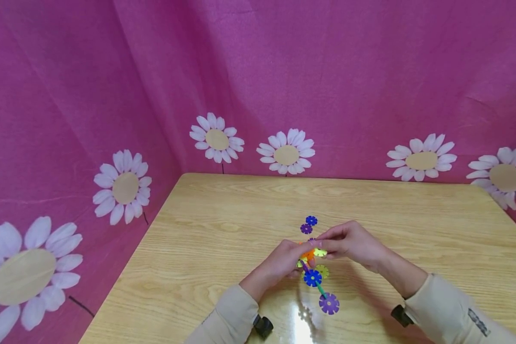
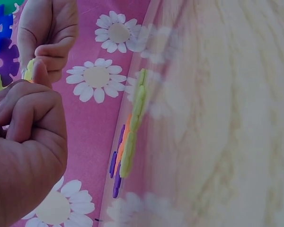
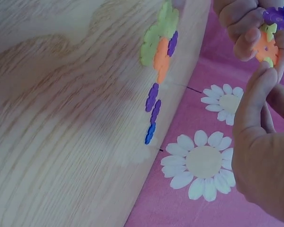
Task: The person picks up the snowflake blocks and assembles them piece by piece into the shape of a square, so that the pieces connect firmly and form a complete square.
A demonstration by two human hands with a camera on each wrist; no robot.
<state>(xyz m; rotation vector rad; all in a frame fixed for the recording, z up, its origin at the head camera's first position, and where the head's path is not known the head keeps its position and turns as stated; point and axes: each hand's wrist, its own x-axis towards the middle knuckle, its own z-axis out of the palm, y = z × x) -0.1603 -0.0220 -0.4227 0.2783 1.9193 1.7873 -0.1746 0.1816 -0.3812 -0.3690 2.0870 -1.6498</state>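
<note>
My left hand [image 1: 281, 260] grips a joined chain of plastic snowflake discs above the table. In the chain are an orange disc [image 3: 266, 48], a blue disc [image 1: 312, 278] and, at the lower end, a purple disc [image 1: 329, 304]. A thin green disc [image 1: 321, 289] joins the blue and purple ones edge-on. From the right, my right hand [image 1: 361, 246] pinches a yellow-green disc [image 1: 320, 252] against the orange one. Fingers hide where these two meet, so how far they are slotted together I cannot tell.
Loose discs lie on the wooden table [image 1: 223, 215]: a blue disc [image 1: 311, 220] and a purple disc [image 1: 306, 229] beyond the hands, a yellow-green disc [image 1: 323, 271] beneath the chain. More loose discs show in the wrist views. A pink flowered cloth [image 1: 327, 71] hangs behind the table.
</note>
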